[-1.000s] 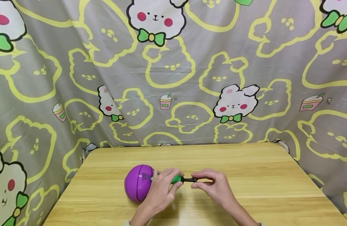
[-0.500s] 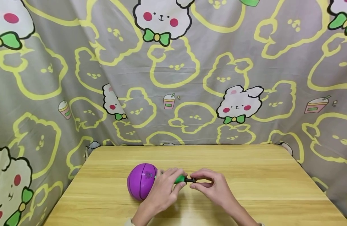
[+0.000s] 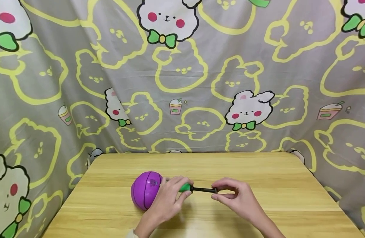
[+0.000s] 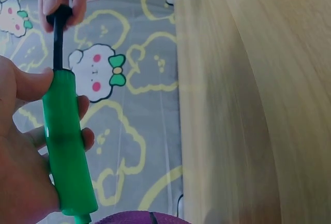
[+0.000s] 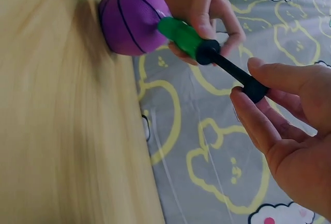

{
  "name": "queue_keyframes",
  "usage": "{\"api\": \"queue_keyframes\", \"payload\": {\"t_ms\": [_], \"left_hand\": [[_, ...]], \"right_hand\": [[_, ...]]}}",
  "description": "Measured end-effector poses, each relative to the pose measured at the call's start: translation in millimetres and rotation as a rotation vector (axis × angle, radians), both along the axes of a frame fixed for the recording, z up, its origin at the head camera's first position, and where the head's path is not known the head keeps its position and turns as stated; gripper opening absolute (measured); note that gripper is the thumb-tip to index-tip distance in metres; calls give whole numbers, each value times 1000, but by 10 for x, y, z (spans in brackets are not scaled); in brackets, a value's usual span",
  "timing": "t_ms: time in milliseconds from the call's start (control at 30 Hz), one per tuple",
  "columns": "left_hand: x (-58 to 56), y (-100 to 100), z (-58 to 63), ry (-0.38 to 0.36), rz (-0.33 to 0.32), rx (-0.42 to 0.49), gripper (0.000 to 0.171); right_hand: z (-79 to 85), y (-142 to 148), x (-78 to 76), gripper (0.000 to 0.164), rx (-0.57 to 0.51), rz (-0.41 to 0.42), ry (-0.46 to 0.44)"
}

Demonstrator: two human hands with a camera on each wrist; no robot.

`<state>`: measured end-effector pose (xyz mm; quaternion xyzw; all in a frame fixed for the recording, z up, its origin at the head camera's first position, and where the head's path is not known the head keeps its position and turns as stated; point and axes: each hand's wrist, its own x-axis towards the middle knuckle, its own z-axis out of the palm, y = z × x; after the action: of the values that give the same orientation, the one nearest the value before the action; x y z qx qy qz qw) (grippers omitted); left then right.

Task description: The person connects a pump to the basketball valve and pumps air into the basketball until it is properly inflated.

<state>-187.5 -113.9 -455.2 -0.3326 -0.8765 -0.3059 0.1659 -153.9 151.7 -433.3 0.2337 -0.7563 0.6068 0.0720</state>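
At the near side of the worktop, a person's left hand has its grip wrapped around a green pump, thumb on one side and fingers round the other. Across from it, the right hand pinches the black knob at the outer end of the black rod, thumb and fingertips together on it. The hold looks chosen so that one hand steadies the barrel while the other has control of the rod, which stands out in line with it.

Just beside the left hand, left of the worktop's middle, sits the purple ball. The pump's inner end is turned toward it, probably to keep the two lined up; the ball seems to be braced by that push as well.

From the head, the left hand covers most of the barrel and the place where it nears the ball. The left wrist view bares the barrel's length and its narrow tip, but only the ball's edge; the right wrist view shows the pump's end against the ball, though no needle can be made out. Farthest off hangs a grey cloth printed with rabbits.
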Motion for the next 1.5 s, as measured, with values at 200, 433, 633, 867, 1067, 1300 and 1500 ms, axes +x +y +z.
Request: {"api": "queue_keyframes", "payload": {"t_ms": [200, 433, 633, 867, 1067, 1300, 1500], "left_hand": [[-15, -29, -14, 29, 17, 16, 18], [-34, -33, -2, 39, 23, 52, 17], [-29, -2, 26, 30, 22, 65, 19], [14, 51, 18, 20, 34, 63, 21], [34, 103, 1, 51, 26, 56, 19], [61, 164, -33, 98, 7, 26, 16], [96, 209, -84, 134, 1, 3, 18]], "right_hand": [[48, 132, 7, 24, -23, 42, 31], [131, 270, 3, 27, -35, 55, 76], [124, 305, -6, 29, -51, -4, 77], [23, 206, -32, 30, -149, -35, 83], [-84, 75, -36, 29, -202, -21, 117], [-215, -85, -36, 29, -202, -27, 141], [-331, -236, -33, 27, -180, -55, 119]]}}
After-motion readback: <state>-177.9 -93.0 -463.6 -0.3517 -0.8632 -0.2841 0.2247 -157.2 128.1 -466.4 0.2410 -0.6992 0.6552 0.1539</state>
